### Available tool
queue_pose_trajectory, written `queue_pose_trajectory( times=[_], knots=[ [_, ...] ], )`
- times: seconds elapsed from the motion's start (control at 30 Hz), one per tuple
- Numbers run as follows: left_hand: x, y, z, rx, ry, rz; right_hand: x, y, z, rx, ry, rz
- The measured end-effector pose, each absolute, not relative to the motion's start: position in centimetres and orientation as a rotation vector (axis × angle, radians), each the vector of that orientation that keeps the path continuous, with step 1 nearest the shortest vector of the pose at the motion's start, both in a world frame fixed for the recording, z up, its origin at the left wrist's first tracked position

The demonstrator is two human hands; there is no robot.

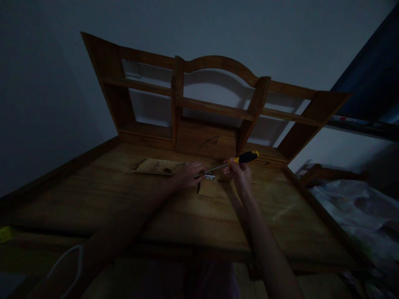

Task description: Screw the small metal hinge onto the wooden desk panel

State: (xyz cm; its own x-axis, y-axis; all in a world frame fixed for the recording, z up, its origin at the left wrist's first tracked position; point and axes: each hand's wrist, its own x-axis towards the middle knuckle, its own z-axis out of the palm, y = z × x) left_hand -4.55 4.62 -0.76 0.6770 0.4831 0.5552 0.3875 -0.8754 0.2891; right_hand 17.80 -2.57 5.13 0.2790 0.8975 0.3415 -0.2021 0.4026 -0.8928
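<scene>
One wooden desk [202,226] spreads across the view, with raised rims along its left and right sides and its front edge near the person. At its back stands an arched shelf hutch [215,109]. Bare desktop leaves wide room on both sides of the forearms and between the work and the front edge. A rough-edged wooden strip [156,165] lies lengthwise left to right, partly behind the left hand [189,173]. That hand is half curled, fingertips beside the hinge; whether they pinch anything I cannot tell. The right hand [240,171] is closed around the front of a black-and-yellow screwdriver [248,157], held over the desk's middle. Its long axis slants, butt to the upper right, shaft to the lower left, tip close by the left fingertips. Below sits a small wood block [208,189], a metal hinge [209,177] at its far end.
</scene>
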Motion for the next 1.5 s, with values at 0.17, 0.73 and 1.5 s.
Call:
queue_pose_trajectory(
  times=[0.17, 0.73, 1.5],
  knots=[
    [-4.2, 4.6, -0.8, 2.682, 0.642, 1.002, 17.2, -3.3, 5.5, -0.948, -0.983, 0.634],
    [-4.1, 4.3, -1.1, 2.629, 0.669, 0.977, 15.0, -4.9, 3.2, -1.154, -1.305, 0.328],
    [-4.1, 3.8, -0.5, 2.624, 0.705, 0.899, 15.1, -4.6, 2.6, -1.123, -1.415, 0.24]
  ],
)
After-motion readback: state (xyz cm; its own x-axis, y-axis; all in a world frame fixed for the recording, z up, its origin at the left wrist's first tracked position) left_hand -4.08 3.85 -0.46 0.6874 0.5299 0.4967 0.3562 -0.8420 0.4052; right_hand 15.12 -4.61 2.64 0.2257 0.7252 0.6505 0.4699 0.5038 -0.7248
